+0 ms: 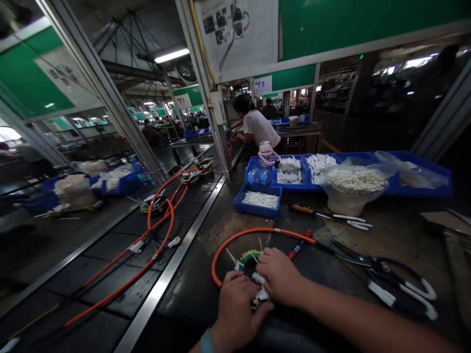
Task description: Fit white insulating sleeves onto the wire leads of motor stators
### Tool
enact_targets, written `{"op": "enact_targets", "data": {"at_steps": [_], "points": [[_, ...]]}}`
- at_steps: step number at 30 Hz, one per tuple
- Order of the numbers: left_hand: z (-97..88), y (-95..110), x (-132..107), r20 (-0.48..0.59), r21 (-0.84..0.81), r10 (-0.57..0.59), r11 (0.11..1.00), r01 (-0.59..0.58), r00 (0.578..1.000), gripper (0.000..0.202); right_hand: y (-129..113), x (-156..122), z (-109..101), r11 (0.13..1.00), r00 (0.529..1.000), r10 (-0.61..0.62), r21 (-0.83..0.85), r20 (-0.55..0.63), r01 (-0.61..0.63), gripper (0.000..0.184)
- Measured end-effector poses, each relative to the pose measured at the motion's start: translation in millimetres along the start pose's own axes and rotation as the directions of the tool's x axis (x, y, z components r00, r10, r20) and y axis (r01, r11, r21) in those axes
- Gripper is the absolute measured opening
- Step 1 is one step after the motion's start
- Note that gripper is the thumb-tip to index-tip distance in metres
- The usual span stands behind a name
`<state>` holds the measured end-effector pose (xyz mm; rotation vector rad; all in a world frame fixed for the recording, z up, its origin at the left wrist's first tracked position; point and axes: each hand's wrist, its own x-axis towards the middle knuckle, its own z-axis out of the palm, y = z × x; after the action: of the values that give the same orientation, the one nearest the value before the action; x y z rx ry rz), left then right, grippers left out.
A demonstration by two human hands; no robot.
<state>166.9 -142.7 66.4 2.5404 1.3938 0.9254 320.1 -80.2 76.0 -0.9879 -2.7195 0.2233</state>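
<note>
Green-rimmed ring is grasped between both bare hands over the near part of the dark workbench; whether it is rested on the surface or lifted slightly cannot be told. Its left and lower side is gripped by the left hand, on whose wrist a pale blue band is worn, while its right side is clasped by the right hand, the fingertips being partly hidden. White pieces are seen between the hands. The ring is half encircled by an orange cable, beneath which a red-handled tool is partly seen. To the right, large scissors are laid on the bench. Farther back, white sticks are held in a small blue tray.
</note>
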Motion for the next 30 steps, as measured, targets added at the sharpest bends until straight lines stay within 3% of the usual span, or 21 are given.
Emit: {"op": "enact_targets", "data": {"at_steps": [2, 5, 7, 9, 14, 19, 23, 27, 30], "points": [[-5.4, -4, 1, 0.077, -0.027, 0.04, 0.999, -0.038, 0.996, 0.021, -3, -13, -3, 0.995, 0.997, 0.049, 0.086, -0.053, -0.044, 0.011], [-13.7, -3, 3, 0.177, -0.059, 0.061, 0.997, -0.052, 0.982, 0.019, -4, -37, -10, 0.912, 0.985, 0.111, 0.407, -0.131, -0.048, 0.019], [-15.6, 1, 3, 0.167, -0.056, 0.014, 0.998, -0.005, 0.986, 0.02, -1, -53, -15, 0.827, 0.979, 0.143, 0.561, -0.147, -0.036, 0.023], [-13.9, 6, 2, 0.116, -0.046, -0.047, 0.998, 0.052, 0.992, 0.026, 7, -69, -17, 0.8, 0.968, 0.197, 0.597, -0.158, -0.066, 0.023], [-6.5, 4, 0, 0.082, -0.082, -0.056, 0.995, 0.062, 0.995, 0.019, 52, -117, -6, 0.853, 0.881, 0.404, 0.45, -0.245, -0.266, 0.024], [-7.6, -3, 3, 0.095, -0.095, 0.002, 0.995, 0.007, 0.995, 0.023, 88, -159, 15, 0.881, 0.818, 0.465, 0.267, -0.339, -0.39, 0.026], [-9.9, -3, 4, 0.123, -0.076, -0.019, 0.997, 0.028, 0.992, 0.024, 69, -157, 21, 0.88, 0.843, 0.465, 0.244, -0.27, -0.407, 0.03], [-12.0, 8, 3, 0.184, -0.061, -0.142, 0.986, 0.155, 0.973, 0.022, 43, -135, 12, 0.891, 0.888, 0.436, 0.213, -0.148, -0.402, 0.037], [-10.1, 14, 2, 0.17, -0.051, -0.255, 0.962, 0.267, 0.952, 0.03, 53, -124, 5, 0.904, 0.878, 0.428, 0.117, -0.214, -0.412, 0.039]]}}
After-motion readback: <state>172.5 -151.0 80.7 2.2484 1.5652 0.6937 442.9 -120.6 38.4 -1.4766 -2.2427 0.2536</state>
